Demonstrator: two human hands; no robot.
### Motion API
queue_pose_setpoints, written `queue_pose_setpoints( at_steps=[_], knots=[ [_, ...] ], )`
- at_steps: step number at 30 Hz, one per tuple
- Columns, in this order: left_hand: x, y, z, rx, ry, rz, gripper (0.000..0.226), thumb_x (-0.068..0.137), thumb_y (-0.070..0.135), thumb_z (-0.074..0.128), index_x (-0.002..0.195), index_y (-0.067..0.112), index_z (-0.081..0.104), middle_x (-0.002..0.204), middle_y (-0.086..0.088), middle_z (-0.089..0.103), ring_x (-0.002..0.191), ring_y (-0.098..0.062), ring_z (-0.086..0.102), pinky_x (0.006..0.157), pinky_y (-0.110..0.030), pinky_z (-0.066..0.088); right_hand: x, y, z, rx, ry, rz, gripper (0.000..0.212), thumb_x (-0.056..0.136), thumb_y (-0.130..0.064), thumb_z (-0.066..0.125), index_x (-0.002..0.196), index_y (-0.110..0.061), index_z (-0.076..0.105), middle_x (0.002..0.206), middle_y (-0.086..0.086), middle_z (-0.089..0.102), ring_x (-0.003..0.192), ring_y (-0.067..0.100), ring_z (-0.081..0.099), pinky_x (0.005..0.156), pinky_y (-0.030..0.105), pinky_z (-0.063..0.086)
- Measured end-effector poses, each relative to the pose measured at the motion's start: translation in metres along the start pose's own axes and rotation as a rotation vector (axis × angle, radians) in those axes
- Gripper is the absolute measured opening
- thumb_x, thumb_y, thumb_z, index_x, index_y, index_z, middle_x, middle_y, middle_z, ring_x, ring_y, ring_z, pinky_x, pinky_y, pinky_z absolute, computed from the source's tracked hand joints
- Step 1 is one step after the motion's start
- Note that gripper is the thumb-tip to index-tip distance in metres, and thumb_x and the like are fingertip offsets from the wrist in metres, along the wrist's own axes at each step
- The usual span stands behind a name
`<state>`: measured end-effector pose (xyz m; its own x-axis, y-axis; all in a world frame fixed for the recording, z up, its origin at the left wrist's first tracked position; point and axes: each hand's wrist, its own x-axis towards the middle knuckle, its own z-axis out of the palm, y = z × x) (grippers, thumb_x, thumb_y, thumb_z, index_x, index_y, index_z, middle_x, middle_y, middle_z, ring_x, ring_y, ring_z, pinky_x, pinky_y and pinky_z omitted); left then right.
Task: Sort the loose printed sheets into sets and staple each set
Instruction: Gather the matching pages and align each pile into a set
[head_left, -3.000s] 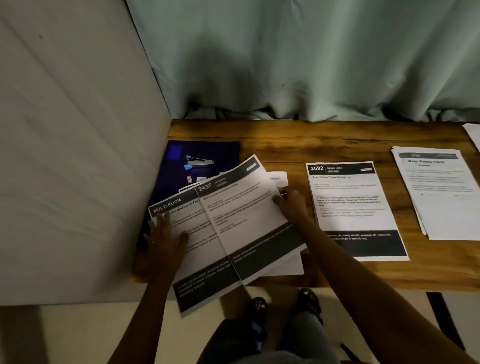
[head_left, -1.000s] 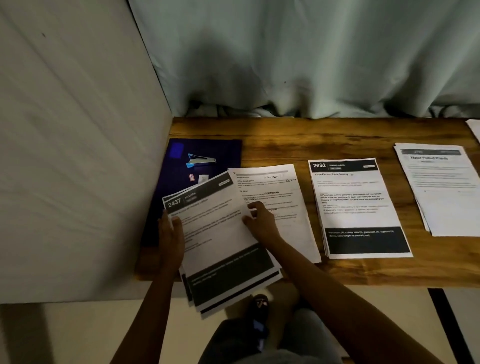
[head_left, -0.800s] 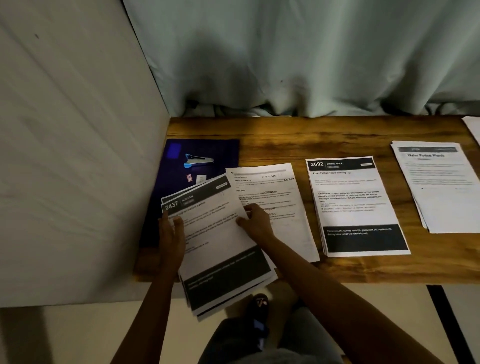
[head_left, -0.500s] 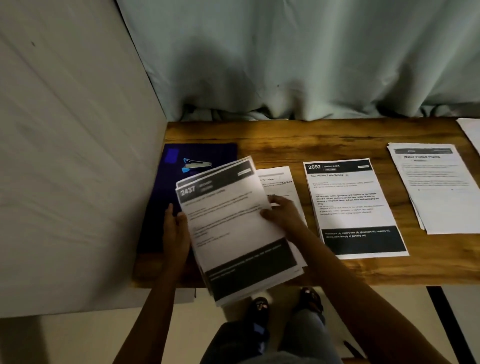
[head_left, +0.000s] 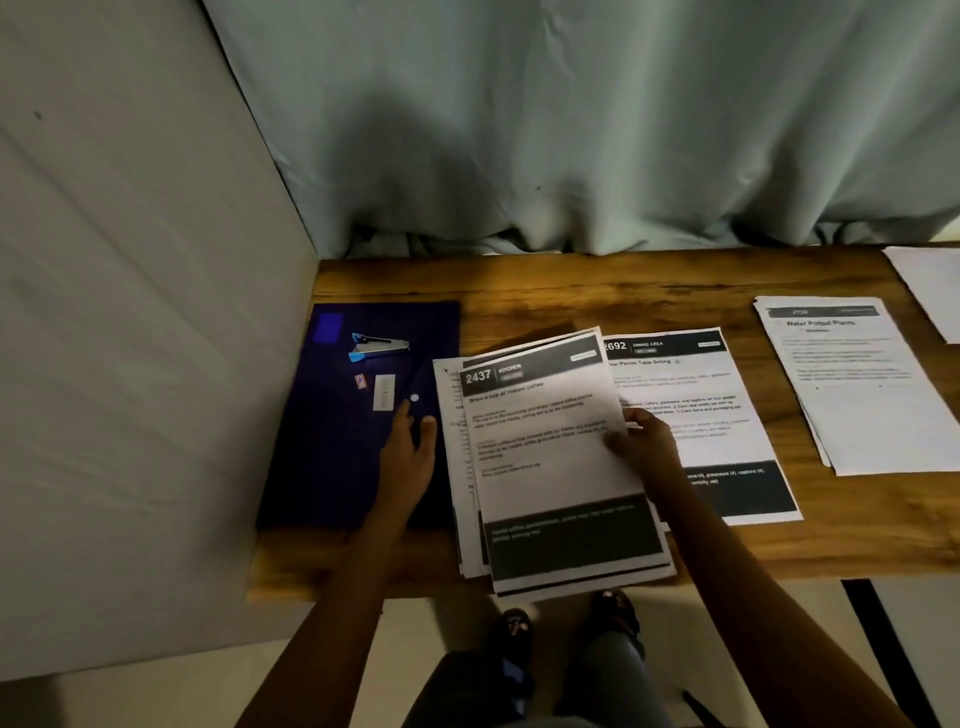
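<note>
because the right hand (head_left: 641, 447) pinches the 2437 kitchen set (head_left: 550, 457) by its 3 o'clock edge, the sheets sit gathered on the table (head_left: 571, 291). the left hand (head_left: 410, 460) lies flat and empty on the blue folder (head_left: 327, 467), likely bound for the stapler (head_left: 378, 347) at its 11 o'clock.

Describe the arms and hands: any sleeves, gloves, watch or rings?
The left arm and right arm are bare, no sleeves in view. The left hand and right hand wear no gloves; no watch on either wrist. Too dim to tell rings.
</note>
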<state>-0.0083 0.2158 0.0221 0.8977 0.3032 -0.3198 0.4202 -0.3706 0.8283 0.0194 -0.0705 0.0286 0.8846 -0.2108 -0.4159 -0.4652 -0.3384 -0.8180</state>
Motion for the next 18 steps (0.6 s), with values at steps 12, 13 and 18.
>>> queue_pose_setpoints(
  at_steps=[12, 13, 18],
  knots=[
    [-0.001, 0.0, -0.01, -0.148, 0.239, -0.063, 0.065, 0.098, 0.035, 0.044, 0.151, 0.017, 0.01, 0.137, -0.013, 0.048, 0.118, -0.032, 0.054, 0.094, -0.043, 0.045, -0.023, -0.017, 0.077, -0.11, -0.138, -0.148, 0.026, 0.092, -0.014, 0.056, 0.118, -0.01, 0.054, 0.116, 0.006, 0.061, 0.106, 0.021, 0.059, 0.084, 0.029, 0.049],
    [0.002, -0.005, -0.012, -0.125, 0.25, -0.059, 0.069, 0.097, 0.037, 0.047, 0.151, 0.018, 0.009, 0.143, -0.014, 0.041, 0.123, -0.032, 0.05, 0.099, -0.046, 0.043, -0.025, -0.018, 0.084, -0.138, -0.149, -0.166, 0.025, 0.093, -0.014, 0.055, 0.117, -0.009, 0.054, 0.119, 0.008, 0.061, 0.109, 0.022, 0.058, 0.088, 0.029, 0.046],
    [0.005, -0.024, -0.011, 0.172, 0.151, 0.15, 0.079, 0.087, 0.043, 0.06, 0.15, 0.023, 0.015, 0.155, -0.012, 0.019, 0.139, -0.033, 0.025, 0.109, -0.057, 0.031, -0.016, -0.005, 0.087, -0.481, 0.056, -0.252, 0.034, 0.094, -0.019, 0.053, 0.126, -0.01, 0.052, 0.135, 0.013, 0.045, 0.128, 0.03, 0.038, 0.105, 0.039, 0.035]
  ],
)
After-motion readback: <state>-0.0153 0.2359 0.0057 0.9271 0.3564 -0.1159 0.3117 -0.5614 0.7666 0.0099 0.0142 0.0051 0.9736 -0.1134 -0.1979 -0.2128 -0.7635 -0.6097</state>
